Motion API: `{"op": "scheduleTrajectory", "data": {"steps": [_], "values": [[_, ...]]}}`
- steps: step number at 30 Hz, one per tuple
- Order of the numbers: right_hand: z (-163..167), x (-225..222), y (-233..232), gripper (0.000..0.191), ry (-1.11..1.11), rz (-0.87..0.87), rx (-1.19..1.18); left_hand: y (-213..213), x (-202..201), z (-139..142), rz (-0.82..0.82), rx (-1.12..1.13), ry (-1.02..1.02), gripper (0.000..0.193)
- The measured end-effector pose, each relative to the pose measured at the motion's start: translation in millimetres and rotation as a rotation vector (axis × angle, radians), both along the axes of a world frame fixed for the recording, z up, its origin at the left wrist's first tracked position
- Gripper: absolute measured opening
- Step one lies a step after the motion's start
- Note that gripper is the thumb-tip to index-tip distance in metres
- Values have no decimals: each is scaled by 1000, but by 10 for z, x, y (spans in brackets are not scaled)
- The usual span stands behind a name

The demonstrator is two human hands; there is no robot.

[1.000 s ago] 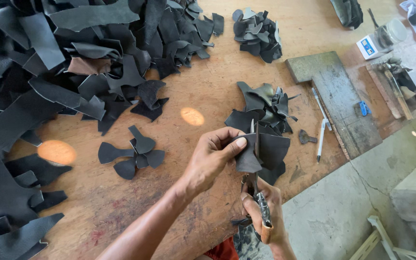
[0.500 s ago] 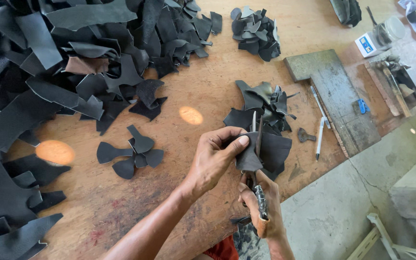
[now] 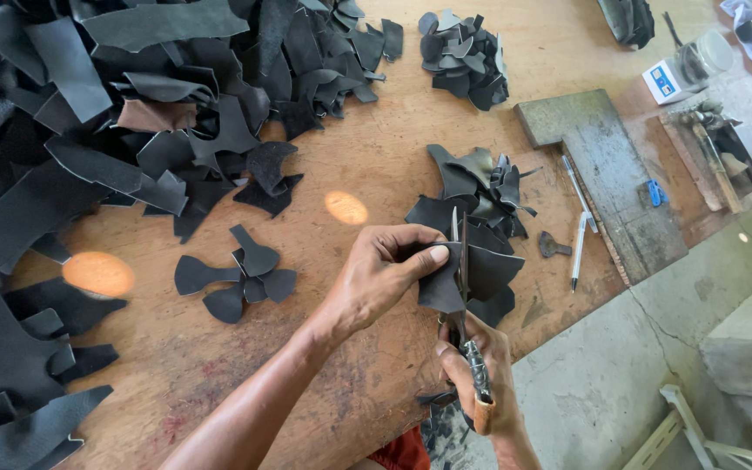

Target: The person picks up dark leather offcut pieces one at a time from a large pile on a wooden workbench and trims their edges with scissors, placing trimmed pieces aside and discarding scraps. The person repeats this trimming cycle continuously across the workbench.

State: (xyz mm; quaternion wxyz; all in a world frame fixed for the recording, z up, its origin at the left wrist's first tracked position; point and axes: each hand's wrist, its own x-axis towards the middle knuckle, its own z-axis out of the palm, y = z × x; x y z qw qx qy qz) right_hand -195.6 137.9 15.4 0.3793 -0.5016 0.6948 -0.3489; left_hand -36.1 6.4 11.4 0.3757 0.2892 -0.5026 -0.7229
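My left hand [image 3: 376, 278] pinches a dark leather piece [image 3: 480, 274] above the table's near edge. My right hand [image 3: 476, 365] grips the handles of a pair of scissors [image 3: 465, 287] whose blades stick up through that piece. Just behind it lies a small heap of cut leather scraps [image 3: 472, 196]. A few cut leather shapes [image 3: 237, 278] lie to the left of my left hand.
A large pile of black leather offcuts [image 3: 89, 113] covers the wooden table's [image 3: 359, 157] left side. A stack of cut pieces [image 3: 463, 57] lies at the back. A grey stone slab [image 3: 602, 165], two pens [image 3: 578, 248] and tools [image 3: 711, 148] sit on the right. Concrete floor [image 3: 620, 374] below.
The scissors have worked further up into the leather piece, and my hands have shifted slightly. The rest of the table is unchanged.
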Motion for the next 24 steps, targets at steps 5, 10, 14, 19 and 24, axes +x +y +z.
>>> {"op": "scheduleTrajectory", "data": {"steps": [5,10,14,19,24], "values": [[-12,19,9,9,-71,-14,-19,16,36,-5,-55,-2,-35,24],[-32,24,23,11,14,18,-9,-28,68,-66,-91,21,-26,26],[-60,17,19,12,40,45,-12,-62,77,-128,-92,-5,-96,26],[-88,-1,15,11,81,39,7,-118,77,-177,-97,-61,-75,25],[-140,-13,31,13,69,71,-31,-164,119,-196,-132,-121,-74,26]]}}
